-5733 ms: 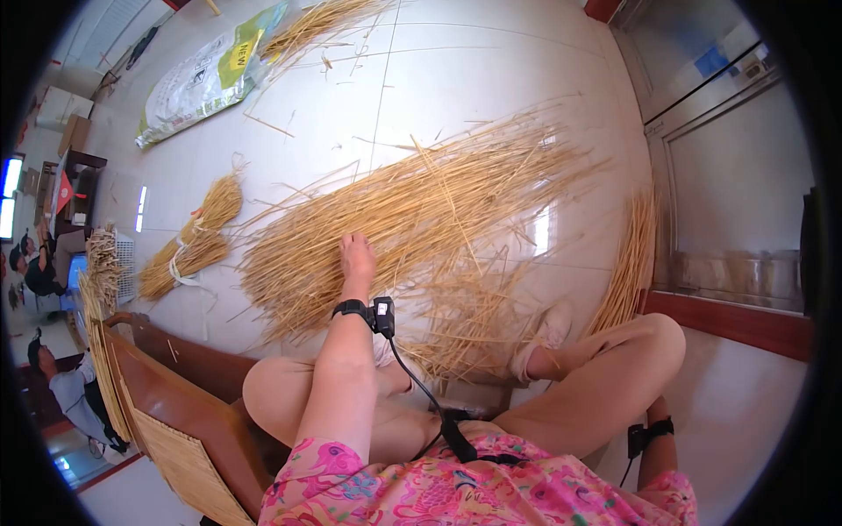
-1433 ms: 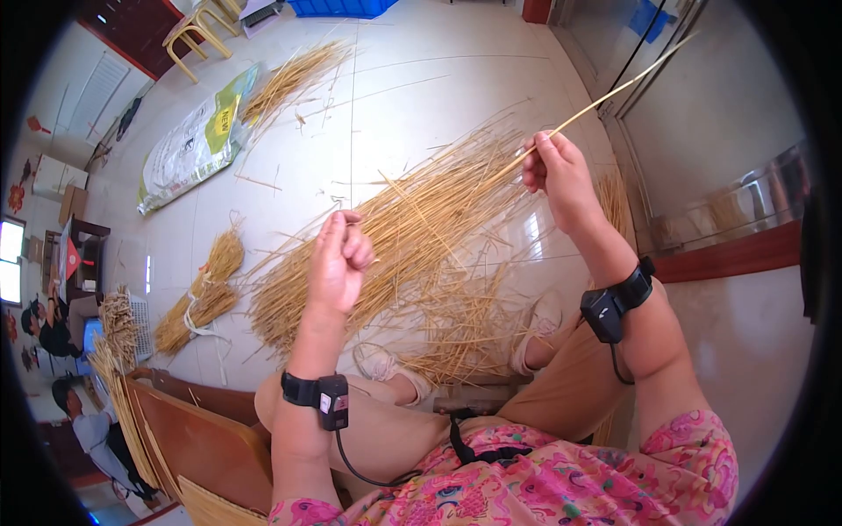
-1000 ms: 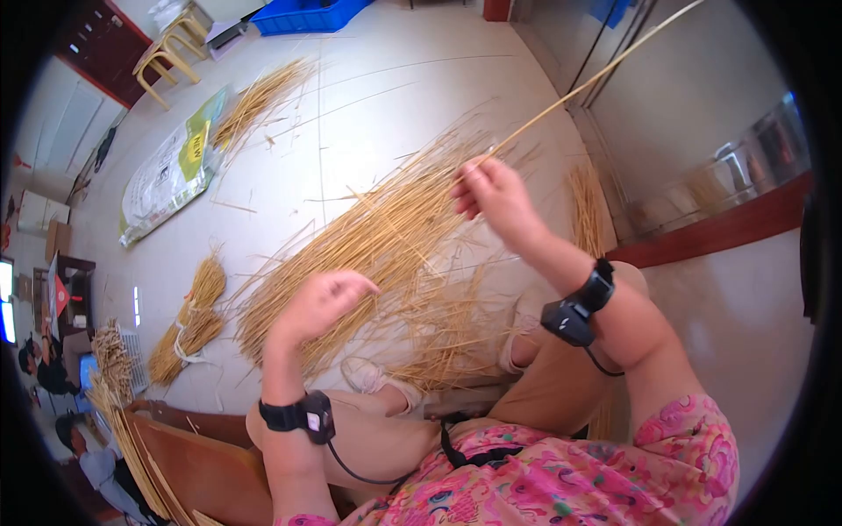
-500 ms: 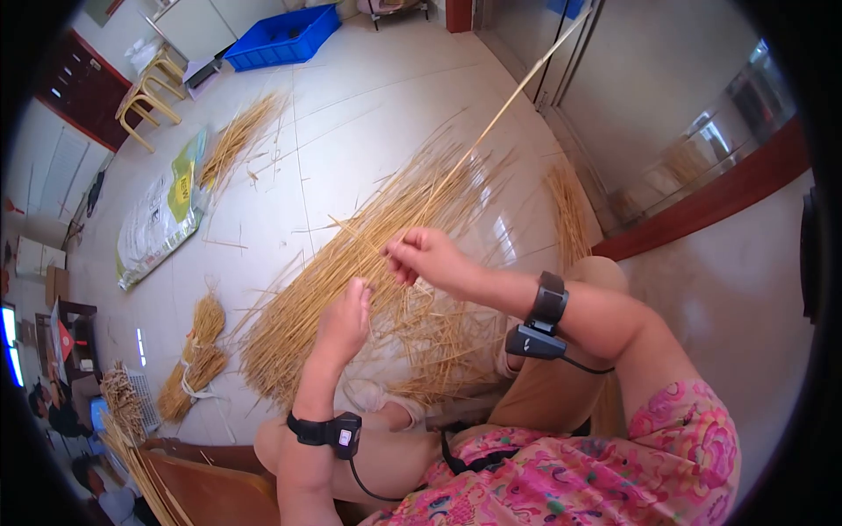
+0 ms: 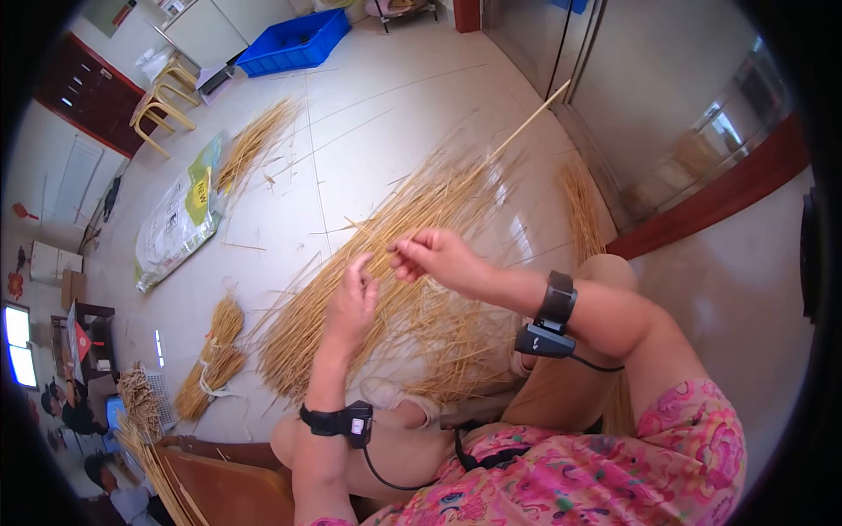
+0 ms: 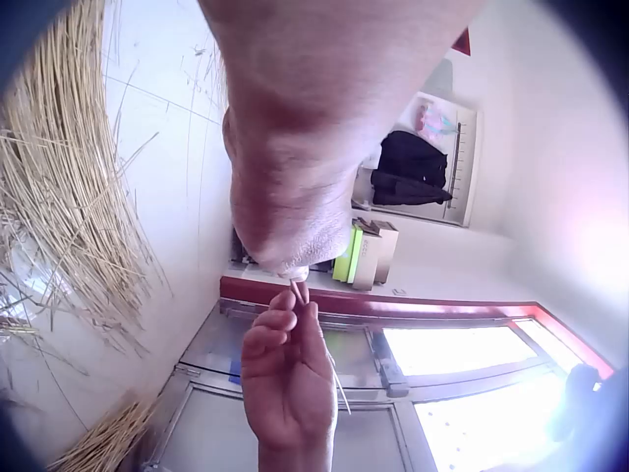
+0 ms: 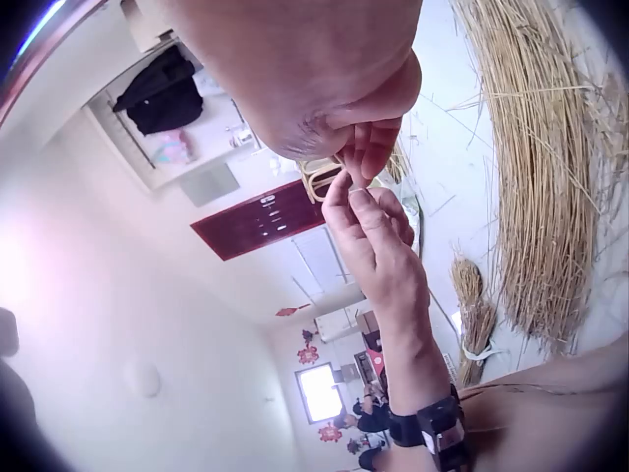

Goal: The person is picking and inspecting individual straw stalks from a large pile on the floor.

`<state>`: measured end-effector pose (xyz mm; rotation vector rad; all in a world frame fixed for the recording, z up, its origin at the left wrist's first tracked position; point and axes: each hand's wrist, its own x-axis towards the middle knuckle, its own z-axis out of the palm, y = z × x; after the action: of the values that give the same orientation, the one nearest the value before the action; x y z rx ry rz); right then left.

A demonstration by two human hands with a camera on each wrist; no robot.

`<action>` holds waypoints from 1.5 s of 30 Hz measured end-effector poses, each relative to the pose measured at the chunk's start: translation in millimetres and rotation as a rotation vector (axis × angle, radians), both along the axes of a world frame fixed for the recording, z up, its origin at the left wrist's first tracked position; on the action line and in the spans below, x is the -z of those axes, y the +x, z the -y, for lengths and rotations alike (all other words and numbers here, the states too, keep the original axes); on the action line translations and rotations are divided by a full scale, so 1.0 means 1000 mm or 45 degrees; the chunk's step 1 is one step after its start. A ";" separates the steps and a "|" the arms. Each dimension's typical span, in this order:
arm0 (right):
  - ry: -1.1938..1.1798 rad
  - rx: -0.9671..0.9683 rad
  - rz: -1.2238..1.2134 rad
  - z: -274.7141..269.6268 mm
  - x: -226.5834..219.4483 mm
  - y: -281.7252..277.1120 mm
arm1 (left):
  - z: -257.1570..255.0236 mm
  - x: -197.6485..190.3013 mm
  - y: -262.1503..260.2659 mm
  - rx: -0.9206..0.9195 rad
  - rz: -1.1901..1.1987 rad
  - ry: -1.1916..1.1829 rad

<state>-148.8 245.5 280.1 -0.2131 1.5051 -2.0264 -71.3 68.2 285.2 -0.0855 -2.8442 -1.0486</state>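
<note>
A long straw stalk (image 5: 532, 121) slants up and away from my right hand (image 5: 445, 265), which pinches it near its lower end between thumb and fingers. My left hand (image 5: 351, 307) is just left of the right one, fingers bent. In the right wrist view the left hand's (image 7: 388, 265) thumb and forefinger close together at the stalk's end, right at the right fingertips. The left wrist view shows the right hand (image 6: 287, 383) pinching thin pieces, with a thin strand trailing down. Below both hands a big pile of loose straw (image 5: 303, 337) lies across the tiled floor.
A tied straw bundle (image 5: 210, 359) lies to the left, and a printed sack (image 5: 180, 223) farther back with straw beside it. More straw (image 5: 579, 210) lies along the glass-panelled door. A blue crate (image 5: 294, 44) and stools (image 5: 158, 105) stand at the back; a wooden seat (image 5: 228, 482) is lower left.
My left hand has lifted off the pile. The right hand has taken up a single stalk and come down leftward to the left hand; over the last half second both stay close together.
</note>
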 end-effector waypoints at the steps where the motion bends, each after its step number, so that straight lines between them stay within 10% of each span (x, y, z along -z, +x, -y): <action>1: 0.037 -0.056 -0.027 0.000 0.000 0.003 | -0.002 -0.003 0.000 0.027 -0.015 -0.083; 9: -0.055 0.419 -0.106 -0.030 -0.026 -0.028 | 0.035 0.001 -0.003 0.010 -0.029 -0.130; 24: -0.016 -0.023 -0.158 0.001 -0.011 0.018 | 0.000 -0.011 -0.009 0.018 -0.178 0.484; 34: -0.006 0.179 0.031 -0.003 -0.009 0.002 | 0.022 -0.008 -0.013 -0.194 -0.087 1.174; 45: 0.083 0.470 0.007 -0.020 -0.018 -0.027 | 0.085 -0.016 0.000 -0.498 -0.121 0.733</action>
<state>-175.4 265.1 297.7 0.1060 1.7032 -2.2498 -71.0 -16.5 300.8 0.4333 -2.2315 -1.6389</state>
